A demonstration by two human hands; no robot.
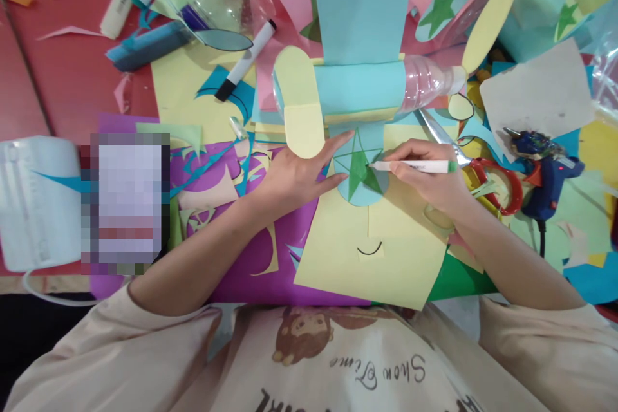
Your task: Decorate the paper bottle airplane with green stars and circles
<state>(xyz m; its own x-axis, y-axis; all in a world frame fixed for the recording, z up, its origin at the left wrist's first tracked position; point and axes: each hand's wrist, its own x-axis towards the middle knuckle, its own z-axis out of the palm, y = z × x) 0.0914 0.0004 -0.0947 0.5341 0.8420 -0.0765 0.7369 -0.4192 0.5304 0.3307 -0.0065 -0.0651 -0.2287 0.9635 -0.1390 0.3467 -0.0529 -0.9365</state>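
You get a bright, fairly even view, with the light seeming to fall from above. Your hands throw only soft shadows on the pale yellow paper (328, 264), darker beneath the right forearm (502, 238). A whitish sheen lies on the red surface (62, 84), and small glints streak the clear bottle (425, 80) and the plastic at the right edge. You see the outer parts stretched and bowed, and softer than the middle, where the drawn smile (369, 250) reads crisply. Coarse blocks of pixels hide the phone-shaped patch (129, 196) on your left.
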